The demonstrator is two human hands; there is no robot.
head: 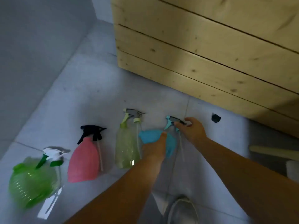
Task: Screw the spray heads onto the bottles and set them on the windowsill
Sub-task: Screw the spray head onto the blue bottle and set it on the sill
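Observation:
Several spray bottles lie on the grey tiled floor, each with its spray head loose beside it. My left hand (pixel 156 147) grips the blue bottle (pixel 151 136). My right hand (pixel 191 129) closes on the blue and grey spray head (pixel 172 121) with its dip tube trailing toward me. To the left lie a clear yellow-green bottle (pixel 127 146) with a grey and lime head (pixel 131 114), a pink bottle (pixel 84 160) with a black head (pixel 91 131), and a round green bottle (pixel 31 183) with a white and green head (pixel 51 155).
A pale wooden plank crate (pixel 202 46) stands just beyond the bottles. A small black object (pixel 216 118) lies on the floor near its base. A grey wall (pixel 32 46) rises at the left. A wooden stick (pixel 273 152) lies at the right; my shoe (pixel 182 210) is at the bottom.

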